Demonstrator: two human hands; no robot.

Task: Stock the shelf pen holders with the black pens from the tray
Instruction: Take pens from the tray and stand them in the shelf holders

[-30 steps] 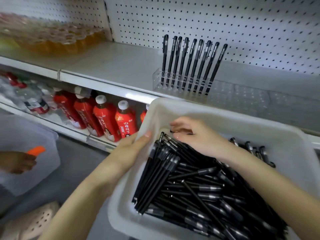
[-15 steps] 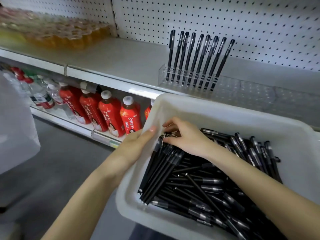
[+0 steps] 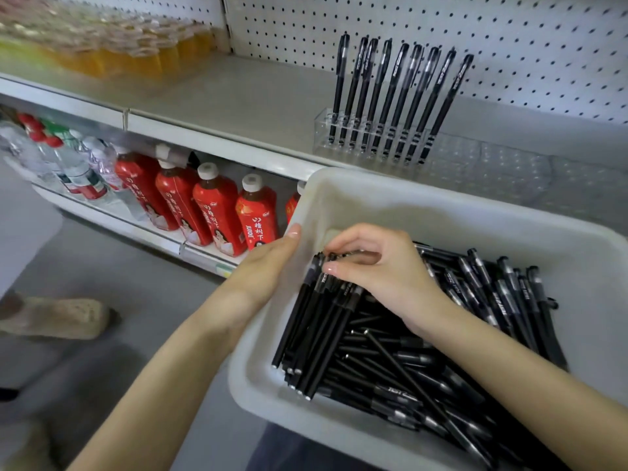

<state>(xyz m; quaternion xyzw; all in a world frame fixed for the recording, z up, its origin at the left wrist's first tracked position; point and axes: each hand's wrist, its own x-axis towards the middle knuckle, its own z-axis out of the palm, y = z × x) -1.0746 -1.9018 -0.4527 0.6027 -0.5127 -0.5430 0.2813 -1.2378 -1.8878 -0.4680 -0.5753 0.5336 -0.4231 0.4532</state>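
Black pens heaped in tray

They fill the white tray below the shelf's clear pen holder. The right hand pinches a bundle's caps. The left hand presses straight-fingered against the tray's outer wall.

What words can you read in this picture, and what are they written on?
"JUICE": printed sideways on the label of a red bottle.
Other white characters on the red bottles: I cannot read them for sure.
White print on the black pens: too small and blurred to read.
Labels on the water bottles: too blurred to read.
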